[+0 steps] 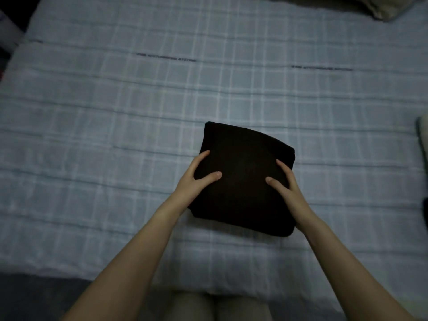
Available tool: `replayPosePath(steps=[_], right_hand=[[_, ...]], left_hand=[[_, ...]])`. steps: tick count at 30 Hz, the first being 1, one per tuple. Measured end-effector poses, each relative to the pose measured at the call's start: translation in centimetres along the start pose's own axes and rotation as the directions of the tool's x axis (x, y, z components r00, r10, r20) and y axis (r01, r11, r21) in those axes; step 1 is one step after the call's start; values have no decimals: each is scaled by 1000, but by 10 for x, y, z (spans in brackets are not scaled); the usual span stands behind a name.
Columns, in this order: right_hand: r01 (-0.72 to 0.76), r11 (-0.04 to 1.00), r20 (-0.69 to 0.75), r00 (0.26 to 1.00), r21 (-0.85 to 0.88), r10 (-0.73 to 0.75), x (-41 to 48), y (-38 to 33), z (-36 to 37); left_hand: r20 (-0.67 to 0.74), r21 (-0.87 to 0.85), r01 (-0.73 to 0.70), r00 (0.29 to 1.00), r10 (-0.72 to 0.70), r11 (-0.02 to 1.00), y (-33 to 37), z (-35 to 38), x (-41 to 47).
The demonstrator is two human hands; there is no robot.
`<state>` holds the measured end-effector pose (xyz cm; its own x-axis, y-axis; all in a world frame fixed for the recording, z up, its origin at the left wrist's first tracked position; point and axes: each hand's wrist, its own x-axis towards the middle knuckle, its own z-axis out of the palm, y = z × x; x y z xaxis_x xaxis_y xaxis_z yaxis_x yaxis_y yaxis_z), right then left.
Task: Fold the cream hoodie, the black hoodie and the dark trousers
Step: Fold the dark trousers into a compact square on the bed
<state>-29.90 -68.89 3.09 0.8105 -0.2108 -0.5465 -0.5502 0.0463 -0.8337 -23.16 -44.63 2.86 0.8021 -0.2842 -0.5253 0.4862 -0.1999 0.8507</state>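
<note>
A dark garment (243,156), folded into a thick square bundle, sits over the middle of the bed; I cannot tell whether it is the black hoodie or the dark trousers. My left hand (196,179) grips its left edge, thumb on top and fingers round the side. My right hand (287,184) grips its right edge the same way. Whether the bundle rests on the sheet or is lifted slightly is unclear.
The bed carries a pale blue checked sheet (115,135). A beige pillow corner (389,8) shows at the top right. A pale cloth edge (422,135) and something dark (425,212) lie at the right border. My knees are at the bottom.
</note>
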Motion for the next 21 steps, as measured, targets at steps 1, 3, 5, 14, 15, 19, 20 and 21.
replayPosePath(steps=[1, 3, 5, 14, 15, 19, 20, 21], right_hand=[[10, 1000, -19, 1000, 7, -10, -17, -11, -3], [38, 999, -40, 999, 37, -36, -52, -34, -14], [87, 995, -57, 995, 49, -84, -89, -56, -27], [374, 927, -172, 914, 12, -367, -234, -164, -64], [389, 921, -187, 906, 12, -380, -247, -166, -66], [422, 905, -324, 864, 47, -386, -291, -150, -62], [430, 901, -361, 850, 54, -384, -302, -143, -60], [436, 898, -394, 837, 58, -381, -312, -136, -57]], left_hand=[[6, 1, -11, 1000, 11, 1000, 13, 2, -14], [18, 10, -58, 998, 58, 998, 40, 8, -43], [10, 15, -118, 993, 118, 993, 69, 16, -76], [83, 117, -381, 924, 373, 917, 205, 39, -194], [94, 119, -398, 916, 389, 910, 210, 42, -201], [206, 105, -442, 886, 415, 891, 211, 52, -221], [238, 106, -449, 878, 416, 887, 210, 54, -225], [269, 113, -454, 870, 413, 884, 209, 56, -228]])
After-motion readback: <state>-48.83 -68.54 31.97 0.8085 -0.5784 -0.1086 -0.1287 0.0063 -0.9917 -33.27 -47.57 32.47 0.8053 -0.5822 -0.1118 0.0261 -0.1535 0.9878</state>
